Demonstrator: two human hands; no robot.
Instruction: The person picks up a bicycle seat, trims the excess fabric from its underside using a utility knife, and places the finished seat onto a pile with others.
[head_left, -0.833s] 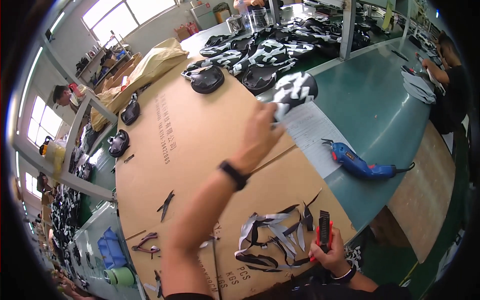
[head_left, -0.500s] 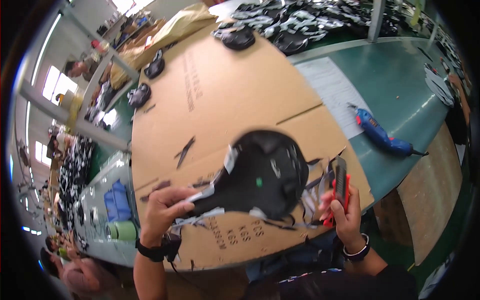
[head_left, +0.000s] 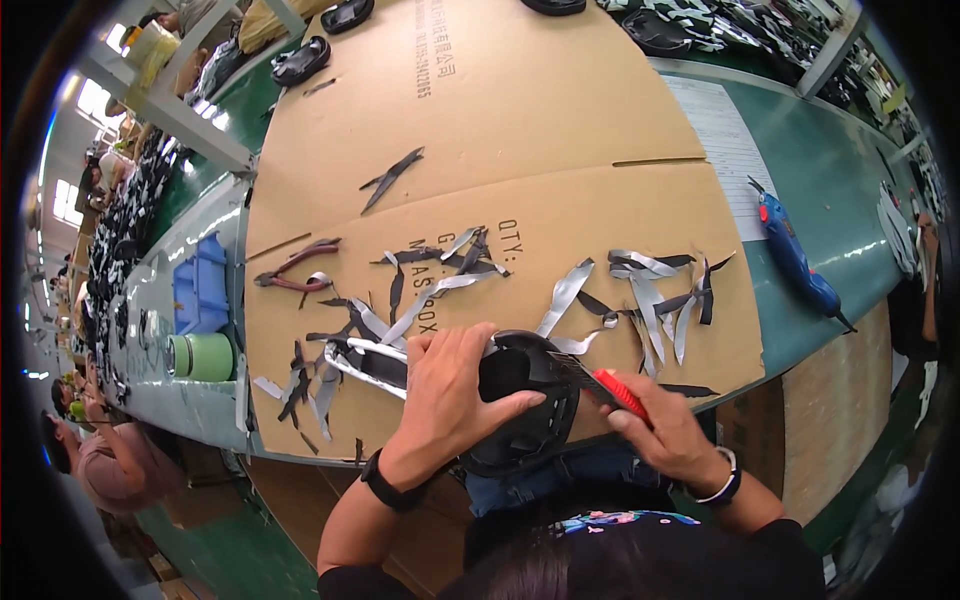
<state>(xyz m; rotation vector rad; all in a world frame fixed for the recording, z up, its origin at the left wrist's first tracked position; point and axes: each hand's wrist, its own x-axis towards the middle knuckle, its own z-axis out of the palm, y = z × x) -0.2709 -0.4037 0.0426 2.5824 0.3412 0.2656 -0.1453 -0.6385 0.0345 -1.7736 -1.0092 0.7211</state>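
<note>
With the saddle as the centre of the clock and twelve o'clock pointing away from the person, the bicycle saddle (head_left: 530, 430) lies hollow side up at the near edge of the cardboard sheet (head_left: 540, 110), partly over the person's lap, its white-edged nose towards ten o'clock. The left hand (head_left: 445, 400) has its grip clamped on the saddle, thumb over the hollow. The right hand (head_left: 665, 430) has its grip closed around a red utility knife (head_left: 622, 392), whose tip is at the saddle's two o'clock rim; whether it cuts, I cannot tell.

Black and silver strips (head_left: 455, 285) lie loose from nine round to two o'clock. Dark-red-handled pliers (head_left: 310, 285) rest at ten, with a blue plastic bin (head_left: 200, 285) beyond them on the green table (head_left: 830, 200) and a green cup (head_left: 205, 357) at nine. At two o'clock lies a blue electric cutter (head_left: 795, 250); at one, a printed paper sheet (head_left: 715, 130). More saddles (head_left: 300, 62) sit far off at eleven and twelve.
</note>
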